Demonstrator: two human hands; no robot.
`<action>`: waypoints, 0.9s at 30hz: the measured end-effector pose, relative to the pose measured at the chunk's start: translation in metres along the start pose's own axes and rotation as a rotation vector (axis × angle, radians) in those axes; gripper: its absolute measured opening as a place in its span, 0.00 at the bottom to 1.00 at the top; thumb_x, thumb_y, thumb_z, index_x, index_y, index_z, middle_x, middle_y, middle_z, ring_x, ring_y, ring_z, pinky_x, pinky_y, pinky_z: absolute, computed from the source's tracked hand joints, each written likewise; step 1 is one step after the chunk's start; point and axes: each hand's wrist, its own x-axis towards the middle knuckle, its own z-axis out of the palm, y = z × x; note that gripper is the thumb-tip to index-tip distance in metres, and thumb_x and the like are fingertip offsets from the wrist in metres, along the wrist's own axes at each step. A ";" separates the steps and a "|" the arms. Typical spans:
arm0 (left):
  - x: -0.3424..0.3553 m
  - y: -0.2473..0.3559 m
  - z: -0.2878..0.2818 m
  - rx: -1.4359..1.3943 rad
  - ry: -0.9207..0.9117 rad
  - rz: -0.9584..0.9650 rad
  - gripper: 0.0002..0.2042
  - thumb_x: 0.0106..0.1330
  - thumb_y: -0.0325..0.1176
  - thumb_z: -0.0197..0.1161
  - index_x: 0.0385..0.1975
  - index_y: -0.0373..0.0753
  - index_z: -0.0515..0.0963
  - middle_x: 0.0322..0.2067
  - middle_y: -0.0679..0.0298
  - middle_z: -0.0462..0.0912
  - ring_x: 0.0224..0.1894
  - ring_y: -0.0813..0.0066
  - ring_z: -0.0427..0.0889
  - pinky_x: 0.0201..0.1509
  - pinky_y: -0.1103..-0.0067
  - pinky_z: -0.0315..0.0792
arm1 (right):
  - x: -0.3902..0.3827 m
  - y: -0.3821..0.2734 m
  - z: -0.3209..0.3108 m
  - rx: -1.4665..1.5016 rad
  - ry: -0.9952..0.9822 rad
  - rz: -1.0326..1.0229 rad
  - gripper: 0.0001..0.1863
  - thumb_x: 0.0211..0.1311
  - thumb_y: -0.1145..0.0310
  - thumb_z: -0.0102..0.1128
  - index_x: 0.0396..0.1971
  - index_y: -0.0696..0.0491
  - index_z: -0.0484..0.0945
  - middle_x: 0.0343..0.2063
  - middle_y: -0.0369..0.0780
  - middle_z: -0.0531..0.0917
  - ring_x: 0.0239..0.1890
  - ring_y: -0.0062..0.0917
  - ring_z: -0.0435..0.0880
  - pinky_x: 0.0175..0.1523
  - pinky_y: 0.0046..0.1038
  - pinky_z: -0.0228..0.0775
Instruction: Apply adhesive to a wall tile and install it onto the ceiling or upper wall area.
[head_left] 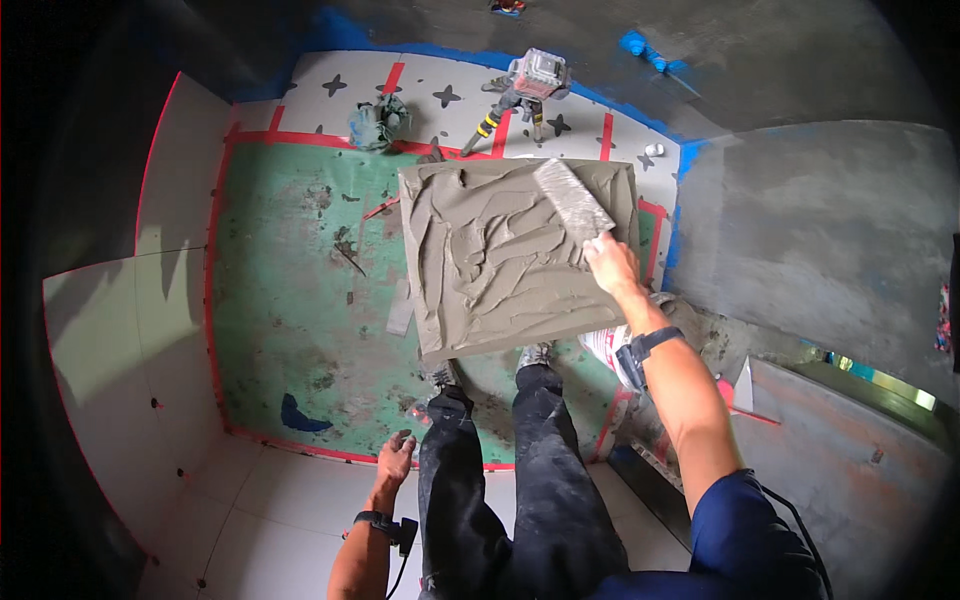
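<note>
My right hand is closed round the handle of a flat rectangular trowel, whose blade is smeared with grey mortar. That blade lies at the far right part of a large slab, touching or just over the wet mortar spread there in uneven ridges. My left hand hangs low beside my left leg, away from the slab; its fingers are loosely bent and I see nothing in them. The trowel's handle is mostly hidden by my right hand.
A tripod with a boxy device stands beyond the slab, near a crumpled bag. A white bucket sits by my right foot. Green floor covering is edged with red tape. A grey flat piece lies left of the slab.
</note>
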 end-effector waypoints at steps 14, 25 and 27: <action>0.011 0.006 0.042 -0.030 -0.033 0.071 0.19 0.65 0.40 0.57 0.53 0.39 0.75 0.45 0.48 0.82 0.49 0.58 0.81 0.54 0.71 0.72 | -0.052 -0.041 0.059 0.705 -0.495 -0.004 0.22 0.64 0.50 0.53 0.26 0.56 0.71 0.20 0.39 0.79 0.20 0.25 0.76 0.25 0.28 0.69; 0.005 -0.018 0.028 0.008 -0.024 -0.036 0.20 0.66 0.44 0.57 0.53 0.39 0.75 0.43 0.48 0.84 0.49 0.55 0.82 0.53 0.69 0.74 | -0.032 -0.103 0.002 1.287 -0.566 0.129 0.15 0.68 0.54 0.54 0.27 0.48 0.71 0.15 0.29 0.71 0.14 0.15 0.68 0.19 0.21 0.63; 0.001 -0.017 0.017 0.034 -0.020 -0.048 0.20 0.66 0.44 0.57 0.53 0.39 0.75 0.43 0.48 0.83 0.50 0.56 0.82 0.53 0.69 0.74 | -0.015 -0.154 0.024 1.328 -0.612 0.175 0.15 0.68 0.54 0.55 0.25 0.47 0.71 0.14 0.27 0.70 0.14 0.14 0.68 0.20 0.20 0.63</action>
